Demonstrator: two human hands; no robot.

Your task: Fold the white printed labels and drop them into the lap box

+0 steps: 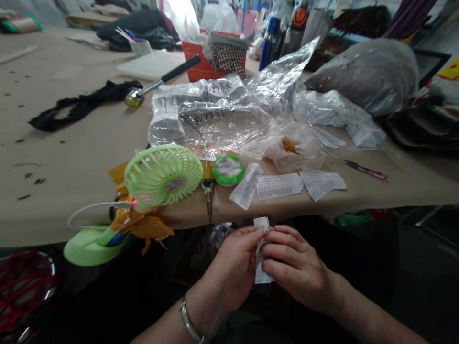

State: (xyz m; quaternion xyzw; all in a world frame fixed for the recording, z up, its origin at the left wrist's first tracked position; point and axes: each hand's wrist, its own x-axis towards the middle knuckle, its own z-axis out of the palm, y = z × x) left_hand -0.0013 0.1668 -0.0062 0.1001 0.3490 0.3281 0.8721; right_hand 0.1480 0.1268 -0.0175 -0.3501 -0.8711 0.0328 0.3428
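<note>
Just below the table's front edge, my left hand (234, 265) pinches a narrow bundle of white printed labels (263, 272) between thumb and fingers. My right hand (301, 267) closes on the same labels from the other side, fingertips pressed to their right edge. Beyond my hands, on the table, lie a folded stack of printed labels (246, 186), a flat fan of them (280, 186) and another fan (323, 183). A round green tub with white fluffy filling (228, 169) stands behind the left stack. How many labels I hold cannot be made out.
A green fan (163, 177) is taped to the table edge at left, beside a soldering iron (208, 191). Purple thread snips (366, 169) lie at right. Clear plastic bags (215, 119), a hammer (161, 81) and black fabric (82, 102) lie farther back.
</note>
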